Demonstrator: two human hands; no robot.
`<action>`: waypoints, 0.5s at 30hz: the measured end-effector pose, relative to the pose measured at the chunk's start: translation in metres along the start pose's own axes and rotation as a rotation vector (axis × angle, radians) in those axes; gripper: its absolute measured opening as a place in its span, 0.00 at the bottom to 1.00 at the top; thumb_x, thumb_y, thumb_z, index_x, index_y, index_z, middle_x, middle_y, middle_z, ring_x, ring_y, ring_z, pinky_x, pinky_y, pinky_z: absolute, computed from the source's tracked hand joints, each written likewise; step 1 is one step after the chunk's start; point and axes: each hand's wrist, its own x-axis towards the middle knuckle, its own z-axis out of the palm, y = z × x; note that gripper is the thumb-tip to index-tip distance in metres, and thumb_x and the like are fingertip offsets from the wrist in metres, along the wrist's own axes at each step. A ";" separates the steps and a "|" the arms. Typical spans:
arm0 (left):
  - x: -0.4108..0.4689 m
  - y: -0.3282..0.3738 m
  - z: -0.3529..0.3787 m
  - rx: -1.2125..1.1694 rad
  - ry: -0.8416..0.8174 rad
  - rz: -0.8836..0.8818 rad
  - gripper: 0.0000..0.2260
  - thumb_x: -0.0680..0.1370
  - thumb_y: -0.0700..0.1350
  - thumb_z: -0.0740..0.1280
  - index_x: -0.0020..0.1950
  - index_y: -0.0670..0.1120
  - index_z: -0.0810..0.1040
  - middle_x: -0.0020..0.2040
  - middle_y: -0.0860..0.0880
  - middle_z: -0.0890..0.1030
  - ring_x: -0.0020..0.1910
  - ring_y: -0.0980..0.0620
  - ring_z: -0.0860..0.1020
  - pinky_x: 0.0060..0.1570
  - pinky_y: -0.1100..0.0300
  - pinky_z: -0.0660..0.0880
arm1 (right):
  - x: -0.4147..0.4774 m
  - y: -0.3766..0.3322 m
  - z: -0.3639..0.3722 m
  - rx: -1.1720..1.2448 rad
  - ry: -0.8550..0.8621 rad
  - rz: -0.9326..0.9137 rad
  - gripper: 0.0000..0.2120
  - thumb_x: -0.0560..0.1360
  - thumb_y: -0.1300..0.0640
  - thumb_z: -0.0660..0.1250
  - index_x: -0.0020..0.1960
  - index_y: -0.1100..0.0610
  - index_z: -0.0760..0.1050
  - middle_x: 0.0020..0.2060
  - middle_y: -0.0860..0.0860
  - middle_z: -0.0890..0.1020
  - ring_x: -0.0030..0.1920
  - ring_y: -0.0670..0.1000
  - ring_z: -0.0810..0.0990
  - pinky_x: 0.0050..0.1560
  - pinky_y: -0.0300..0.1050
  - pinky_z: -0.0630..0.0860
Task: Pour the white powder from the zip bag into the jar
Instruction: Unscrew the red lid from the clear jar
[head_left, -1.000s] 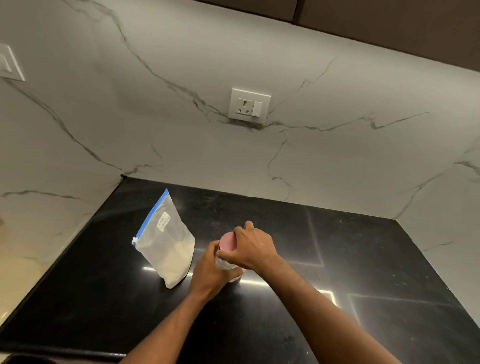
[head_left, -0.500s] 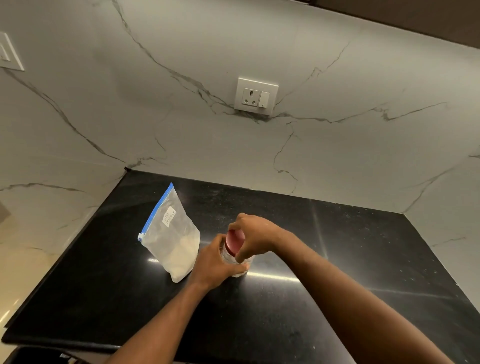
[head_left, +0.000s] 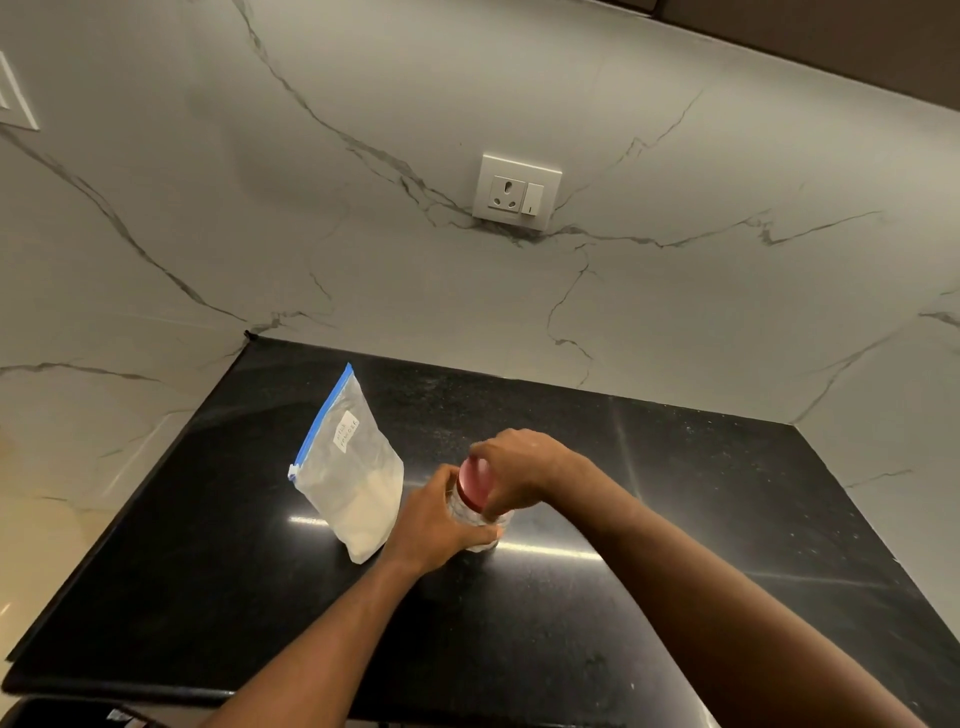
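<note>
Head view: jar (head_left: 475, 525) upright on black counter (head_left: 675, 519), centre of frame, red lid (head_left: 475, 483) on. Left hand (head_left: 434, 525) wrapped around jar body. Right hand (head_left: 511, 462) clamped over lid from above, fingers curled on rim. Zip bag (head_left: 353, 478) just left of jar, upright, blue seal at top, white powder (head_left: 369, 514) in lower half, handwritten label (head_left: 346, 430). Wall socket (head_left: 517, 191) on marble above.
</note>
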 end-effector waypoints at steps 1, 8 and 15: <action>0.002 -0.001 0.000 -0.014 -0.011 0.000 0.41 0.67 0.66 0.78 0.75 0.56 0.65 0.66 0.58 0.76 0.67 0.55 0.76 0.69 0.57 0.71 | -0.001 -0.001 -0.003 -0.005 -0.034 -0.039 0.34 0.72 0.50 0.77 0.75 0.49 0.69 0.65 0.52 0.77 0.63 0.55 0.77 0.58 0.50 0.77; -0.002 -0.007 -0.005 -0.079 -0.008 0.059 0.40 0.69 0.63 0.79 0.76 0.58 0.65 0.68 0.59 0.75 0.67 0.58 0.74 0.67 0.61 0.70 | -0.001 -0.005 -0.012 0.349 0.097 -0.026 0.24 0.76 0.35 0.68 0.62 0.51 0.77 0.58 0.51 0.81 0.58 0.56 0.81 0.56 0.53 0.81; 0.001 0.002 -0.009 0.079 -0.025 0.011 0.42 0.71 0.67 0.75 0.78 0.55 0.62 0.72 0.53 0.75 0.71 0.50 0.75 0.71 0.55 0.70 | 0.007 -0.010 0.013 0.024 0.068 0.219 0.34 0.74 0.27 0.62 0.64 0.54 0.77 0.49 0.52 0.83 0.47 0.52 0.82 0.46 0.44 0.79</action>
